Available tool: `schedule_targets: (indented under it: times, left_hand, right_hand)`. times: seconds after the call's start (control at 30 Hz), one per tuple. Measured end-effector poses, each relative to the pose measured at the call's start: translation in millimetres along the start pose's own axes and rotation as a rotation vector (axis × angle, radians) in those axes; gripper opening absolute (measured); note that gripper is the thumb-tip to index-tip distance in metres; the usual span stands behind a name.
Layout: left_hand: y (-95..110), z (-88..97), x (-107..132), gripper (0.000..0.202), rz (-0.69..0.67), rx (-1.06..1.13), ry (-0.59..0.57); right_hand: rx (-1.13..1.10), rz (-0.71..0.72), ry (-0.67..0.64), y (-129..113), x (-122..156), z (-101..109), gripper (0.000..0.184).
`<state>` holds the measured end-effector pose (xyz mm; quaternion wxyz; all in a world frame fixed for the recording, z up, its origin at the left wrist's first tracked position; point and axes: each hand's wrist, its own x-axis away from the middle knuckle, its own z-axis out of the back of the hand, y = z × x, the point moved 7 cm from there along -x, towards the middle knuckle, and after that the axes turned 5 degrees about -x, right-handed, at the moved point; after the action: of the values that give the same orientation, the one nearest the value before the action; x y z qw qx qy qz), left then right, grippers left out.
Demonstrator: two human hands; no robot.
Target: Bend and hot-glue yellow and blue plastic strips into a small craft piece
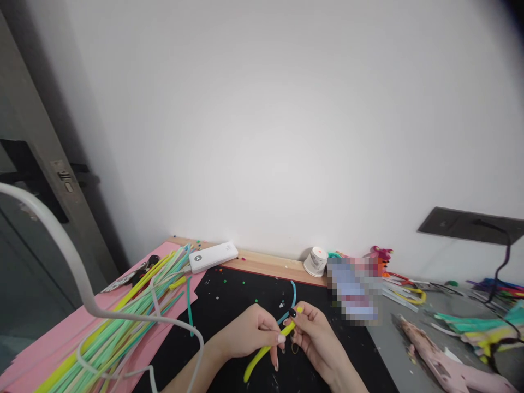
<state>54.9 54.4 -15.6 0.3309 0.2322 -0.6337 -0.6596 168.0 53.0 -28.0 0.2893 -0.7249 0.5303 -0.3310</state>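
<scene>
Ok | L grip [254, 331]: pinched on yel strip [257, 361] | R grip [316, 334]: ditto, nr end

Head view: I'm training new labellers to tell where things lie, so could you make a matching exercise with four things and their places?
Things
A. yellow strip
B. white power bank
C. paper cup
D. pink tool

Places
1. on the grey surface at the right
2. beside the far end of the multicoloured bundle
3. held in the left hand and right hand
4. beyond the right hand, near the wall

Pairs: A-3, B-2, C-4, D-1
</scene>
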Motion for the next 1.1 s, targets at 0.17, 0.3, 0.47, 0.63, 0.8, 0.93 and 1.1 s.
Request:
schedule_targets:
  times: [0.17, 0.3, 0.47, 0.63, 0.8, 0.93, 1.1]
  left_hand:
    - [-4, 1.5, 1, 0.021, 0.017, -0.002, 0.004]
    - [-5, 1.1, 2, 0.021, 0.034, -0.035, -0.017]
    - [0, 1.5, 1, 0.019, -0.006, 0.004, -0.002]
    - [-2, 2.5, 0, 0.021, 0.011, -0.029, 0.013]
    - [-4, 1.0, 0, 0.023, 0.023, -0.069, 0.008]
    - [-4, -0.3, 0, 0.025, 0.029, -0.090, 0.002]
    - [2, 2.0, 1, 0.030, 0.021, -0.100, -0.002]
  right_hand:
    - [-0.050, 0.041, 0.063, -7, 0, 6, 0.021]
    - [-0.083, 0.115, 0.186, -20, -1, 26, 0.025]
    - [0.031, 0.190, 0.208, -32, 0, 29, 0.024]
    - [0.211, 0.092, 0.071, -16, 0, 5, 0.026]
    - [0.302, 0.082, 0.036, -10, 0, -4, 0.028]
    - [0.296, 0.095, 0.033, -10, 0, -3, 0.026]
    - [0.258, 0.159, 0.046, -15, -1, 1, 0.025]
